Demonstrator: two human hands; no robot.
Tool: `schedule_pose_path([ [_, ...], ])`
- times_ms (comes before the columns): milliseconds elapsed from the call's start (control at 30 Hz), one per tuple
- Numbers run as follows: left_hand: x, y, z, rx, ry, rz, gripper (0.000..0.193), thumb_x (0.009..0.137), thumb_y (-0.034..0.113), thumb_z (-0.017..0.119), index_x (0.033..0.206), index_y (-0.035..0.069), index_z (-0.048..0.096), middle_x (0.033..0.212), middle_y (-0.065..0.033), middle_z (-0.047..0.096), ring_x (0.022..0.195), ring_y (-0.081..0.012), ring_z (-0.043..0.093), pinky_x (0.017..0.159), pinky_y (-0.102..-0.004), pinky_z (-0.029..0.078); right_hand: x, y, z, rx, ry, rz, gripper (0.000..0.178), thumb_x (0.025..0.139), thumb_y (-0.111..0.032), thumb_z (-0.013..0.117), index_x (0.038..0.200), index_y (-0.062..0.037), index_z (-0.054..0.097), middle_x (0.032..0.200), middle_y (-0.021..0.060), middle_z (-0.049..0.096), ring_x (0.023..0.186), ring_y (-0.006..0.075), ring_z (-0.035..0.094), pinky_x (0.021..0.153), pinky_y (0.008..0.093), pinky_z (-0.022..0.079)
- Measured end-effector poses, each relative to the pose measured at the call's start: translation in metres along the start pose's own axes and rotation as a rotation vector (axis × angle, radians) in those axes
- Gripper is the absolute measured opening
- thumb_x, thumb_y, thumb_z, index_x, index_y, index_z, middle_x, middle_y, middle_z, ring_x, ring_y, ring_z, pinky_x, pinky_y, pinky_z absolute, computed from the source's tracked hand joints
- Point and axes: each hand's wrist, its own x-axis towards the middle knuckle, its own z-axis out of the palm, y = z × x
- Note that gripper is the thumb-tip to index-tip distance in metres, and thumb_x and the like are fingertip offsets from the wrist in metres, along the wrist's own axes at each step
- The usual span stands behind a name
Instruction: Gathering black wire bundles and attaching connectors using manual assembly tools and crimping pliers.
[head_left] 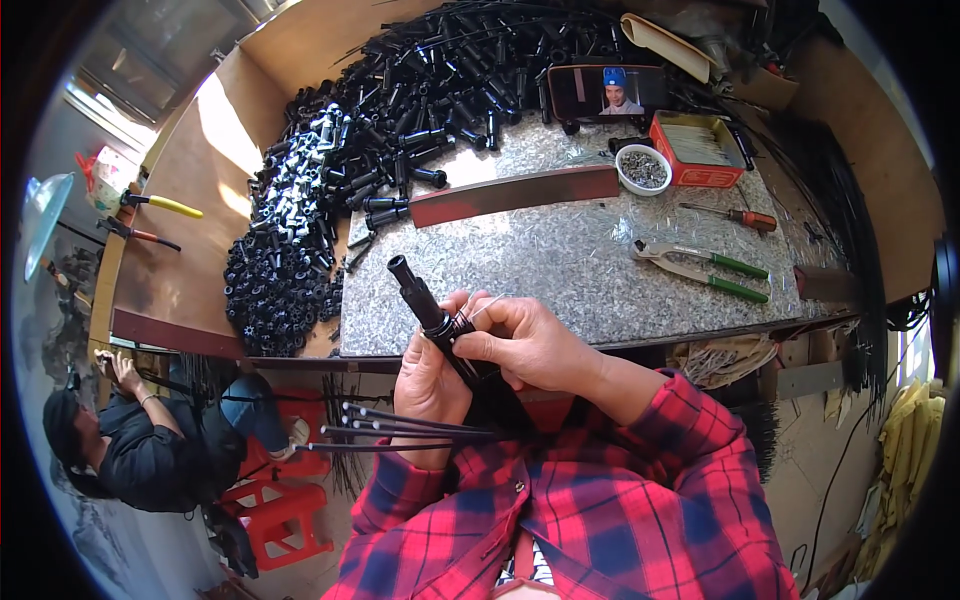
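Observation:
A black stepped plastic tube [417, 293] tilts up and to the left in front of me, just past the table's near edge. My left hand [430, 380] is closed around its lower part, below a light ring. My right hand [520, 340] closes at the tube's collar, thumb and fingers pinching a thin, pale strand like fine wire [485, 300]. Several thin black rods [390, 430] with pale tips stick out leftward below my left hand. Whether they join the tube is hidden by my hands and shirt.
Black plastic tubes [470, 90] and small black rings [280, 290] are heaped left and back. A dark red bar [520, 195], a bowl [642, 170] of metal bits, a red box [697, 150], a screwdriver [735, 216], green-handled pincers [710, 270] and a phone [608, 92] lie around. Someone [150, 430] sits left.

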Motion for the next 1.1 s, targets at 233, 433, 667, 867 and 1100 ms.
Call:
schedule_pose_path([
  [233, 0.0, -0.002, 0.0, 0.121, 0.029, 0.039, 0.044, 0.095, 0.027, 0.048, 0.131, 0.002, 0.043, 0.139, -0.0082, 0.041, 0.131, -0.0343, 0.035, 0.11, -0.0481, 0.026, -0.001, -0.001, 0.002, 0.0, 0.035, -0.007, 0.021, 0.086, -0.015, 0.066, 0.072, -0.0053, 0.054, 0.068, -0.0012, 0.054, 0.045, 0.0027, 0.047, 0.037, 0.0185, 0.031],
  [433, 0.001, -0.002, 0.005, 0.074, 0.085, 0.049, 0.041, 0.094, 0.023, 0.052, 0.128, 0.001, 0.049, 0.134, -0.0124, 0.047, 0.126, -0.0313, 0.042, 0.107, -0.0445, 0.031, 0.011, 0.031, -0.002, -0.225, 0.065, -0.379, 0.021, 0.085, -0.01, 0.066, 0.071, -0.0015, 0.053, 0.087, -0.0007, 0.053, 0.054, 0.0015, 0.046, 0.04, 0.0197, 0.03],
  [667, 0.0, -0.001, -0.001, 0.158, 0.059, 0.024, 0.048, 0.094, 0.027, 0.05, 0.134, 0.002, 0.041, 0.138, -0.0089, 0.042, 0.13, -0.0319, 0.036, 0.11, -0.0471, 0.025, 0.002, 0.009, 0.001, -0.104, 0.038, -0.11, 0.019, 0.086, -0.009, 0.065, 0.073, -0.0005, 0.054, 0.082, -0.0016, 0.052, 0.049, 0.0024, 0.046, 0.038, 0.02, 0.031],
  [867, 0.003, 0.001, 0.0, 0.055, 0.017, 0.013, 0.04, 0.093, 0.022, 0.052, 0.127, 0.0, 0.049, 0.134, -0.013, 0.047, 0.126, -0.0302, 0.043, 0.107, -0.0435, 0.032, 0.002, 0.007, 0.0, -0.032, -0.015, -0.093, 0.017, 0.088, -0.012, 0.063, 0.077, -0.0011, 0.055, 0.076, -0.0031, 0.047, 0.046, 0.0021, 0.044, 0.037, 0.0189, 0.032],
  [1100, 0.003, -0.002, -0.005, 0.101, -0.023, 0.003, 0.045, 0.094, 0.028, 0.051, 0.13, 0.002, 0.045, 0.135, -0.0238, 0.04, 0.129, -0.0358, 0.037, 0.11, -0.0494, 0.025, 0.001, 0.004, -0.002, 0.011, -0.042, -0.044, 0.018, 0.09, -0.015, 0.061, 0.079, -0.0026, 0.056, 0.075, -0.0033, 0.048, 0.045, 0.0024, 0.045, 0.036, 0.0178, 0.032],
])
